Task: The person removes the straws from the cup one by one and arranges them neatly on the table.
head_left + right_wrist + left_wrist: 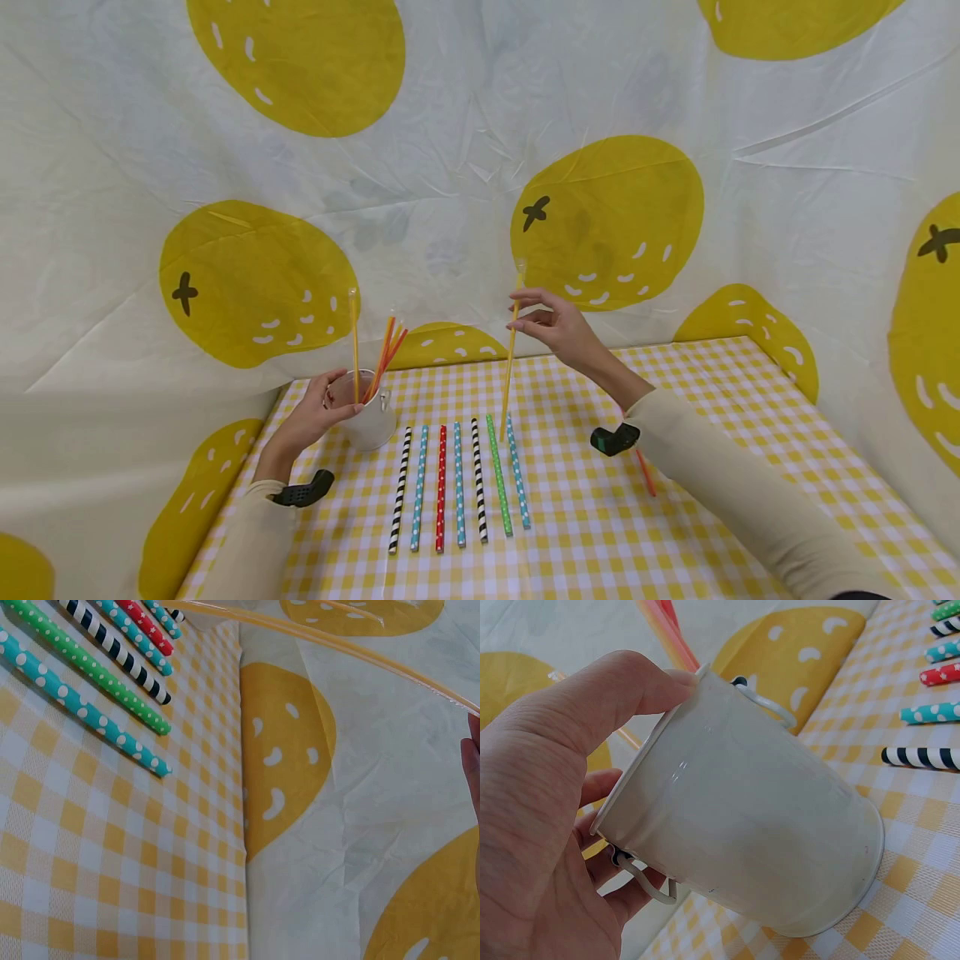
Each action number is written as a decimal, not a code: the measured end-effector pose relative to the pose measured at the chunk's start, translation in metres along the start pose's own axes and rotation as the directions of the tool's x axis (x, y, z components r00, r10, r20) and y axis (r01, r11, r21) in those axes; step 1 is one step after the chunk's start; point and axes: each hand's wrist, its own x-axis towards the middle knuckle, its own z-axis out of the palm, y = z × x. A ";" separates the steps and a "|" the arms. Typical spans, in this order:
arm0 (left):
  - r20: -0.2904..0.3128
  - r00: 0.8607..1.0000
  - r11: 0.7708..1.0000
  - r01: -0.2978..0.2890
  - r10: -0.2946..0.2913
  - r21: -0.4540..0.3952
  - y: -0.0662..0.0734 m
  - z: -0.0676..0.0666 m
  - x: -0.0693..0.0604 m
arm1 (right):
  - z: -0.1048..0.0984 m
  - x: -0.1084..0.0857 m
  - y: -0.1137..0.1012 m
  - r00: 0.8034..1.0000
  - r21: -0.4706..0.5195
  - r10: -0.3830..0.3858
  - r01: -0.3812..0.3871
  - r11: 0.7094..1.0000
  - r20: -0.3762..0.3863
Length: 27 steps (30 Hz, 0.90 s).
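My left hand [311, 417] grips the rim of a small white metal bucket [750, 802] with side handles, thumb across the near edge. Plastic straws [384, 354] in orange and red lean out of the bucket, and a yellow one [355, 333] stands apart at its left. My right hand [553, 327] pinches a long yellow-orange drinking straw [511, 367], clear-wrapped at the top, between thumb and fingers. It hangs slightly slanted, its lower end near the tops of the patterned paper straws [441, 492]. Only some fingertips [474, 757] show in the right wrist view.
Several paper straws lie in a side-by-side row: black-striped [401, 492], teal-dotted [517, 475], red and green [498, 475]. An orange-red straw [647, 473] lies partly hidden under the right forearm. A yellow-checked cloth [577, 550] covers the table; a lemon-printed curtain [450, 250] hangs behind.
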 end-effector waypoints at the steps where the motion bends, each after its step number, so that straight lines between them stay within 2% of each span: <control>1: 0.000 1.000 1.000 0.002 -0.002 0.000 0.001 0.000 0.000 | -0.002 -0.001 0.000 1.000 0.008 0.007 -0.007 1.000 -0.003; 5: 0.003 1.000 1.000 0.006 -0.006 0.007 0.002 0.000 0.000 | -0.011 -0.005 0.001 1.000 0.007 0.027 -0.027 1.000 -0.005; 13: 0.020 1.000 1.000 0.007 -0.008 0.014 0.004 -0.002 0.000 | -0.036 -0.013 0.006 0.996 -0.070 0.086 -0.084 0.994 0.020; 16: 0.031 0.999 1.000 0.029 -0.029 0.009 0.012 -0.003 -0.003 | -0.046 -0.017 0.008 0.993 -0.099 0.115 -0.113 0.989 0.019; 20: 0.038 0.998 0.999 0.044 -0.045 0.011 0.016 -0.002 -0.003 | -0.061 -0.021 0.008 0.990 -0.123 0.139 -0.135 0.983 0.026; 23: 0.036 0.999 0.999 0.036 -0.037 0.019 0.010 -0.002 -0.001 | -0.071 -0.024 0.009 0.986 -0.130 0.160 -0.154 0.979 0.035; 27: 0.037 0.999 1.000 0.024 -0.024 0.003 0.010 -0.002 0.000 | -0.084 -0.030 0.012 0.981 -0.141 0.190 -0.183 0.973 0.038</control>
